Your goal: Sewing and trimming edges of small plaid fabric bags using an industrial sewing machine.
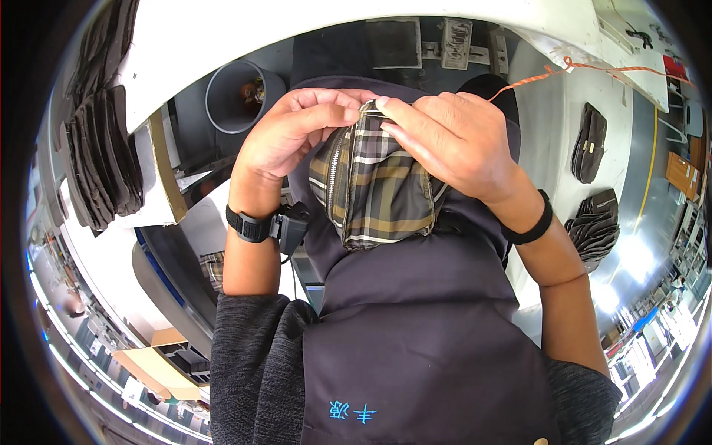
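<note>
Over my lap hangs a plaid fabric pouch [389, 185] in olive, black and white, with a silver zipper [336, 170] down its left side. My left hand [300, 126] pinches the top corner of the pouch between thumb and fingers. From the other side my right hand [452, 137] grips the same upper edge, its thumb and index finger close to the left thumb. Thin light-coloured strands show between the fingertips; I cannot make out what they are. The lower part of the pouch bulges out and rests against my dark apron [415, 348].
A white table [222, 44] curves along the far side. Under it stands a grey bin [236, 98]. Dark fabric pieces lie stacked at the left [100, 163] and at the right [589, 144]. An orange cord [534, 76] runs across the upper right. An open cardboard box [159, 367] sits lower left.
</note>
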{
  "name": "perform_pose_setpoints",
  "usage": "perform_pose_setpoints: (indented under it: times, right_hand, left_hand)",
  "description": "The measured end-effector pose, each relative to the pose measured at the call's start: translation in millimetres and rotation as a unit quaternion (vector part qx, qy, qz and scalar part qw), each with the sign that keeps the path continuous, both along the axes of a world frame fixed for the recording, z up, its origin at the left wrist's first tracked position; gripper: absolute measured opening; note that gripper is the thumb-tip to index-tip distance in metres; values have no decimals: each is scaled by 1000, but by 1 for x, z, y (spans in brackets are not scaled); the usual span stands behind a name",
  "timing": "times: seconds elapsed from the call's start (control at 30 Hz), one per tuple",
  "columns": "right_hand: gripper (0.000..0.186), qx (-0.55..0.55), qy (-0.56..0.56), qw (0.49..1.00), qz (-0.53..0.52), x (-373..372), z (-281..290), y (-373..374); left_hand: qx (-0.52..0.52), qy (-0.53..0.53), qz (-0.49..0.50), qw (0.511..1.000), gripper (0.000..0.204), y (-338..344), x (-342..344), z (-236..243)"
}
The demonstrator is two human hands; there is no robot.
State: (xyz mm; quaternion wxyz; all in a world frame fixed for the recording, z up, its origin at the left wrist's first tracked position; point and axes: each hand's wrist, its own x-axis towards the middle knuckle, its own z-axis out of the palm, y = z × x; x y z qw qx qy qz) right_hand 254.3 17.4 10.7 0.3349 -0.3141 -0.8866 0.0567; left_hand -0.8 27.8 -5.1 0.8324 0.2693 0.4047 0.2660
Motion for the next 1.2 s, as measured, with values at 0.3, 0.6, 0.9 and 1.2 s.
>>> perform_pose_setpoints:
  times: [0.3, 0.6, 0.9, 1.2]
  right_hand:
    - [39, -84, 55, 994, -49, -7, -4, -9]
    - [35, -66, 75, 995, 0, -5, -4, -9]
    - [38, -98, 73, 990, -75, -6, 0, -12]
    - [41, -170, 97, 978, -66, -5, 8, -13]
  left_hand:
    - [-9, 15, 8, 1000, 30, -2, 2, 3]
    - [-13, -17, -3, 1000, 30, -1, 2, 4]
    - [-9, 8, 12, 1000, 31, -2, -1, 4]
    - [-11, -8, 6, 1000, 30, -1, -2, 5]
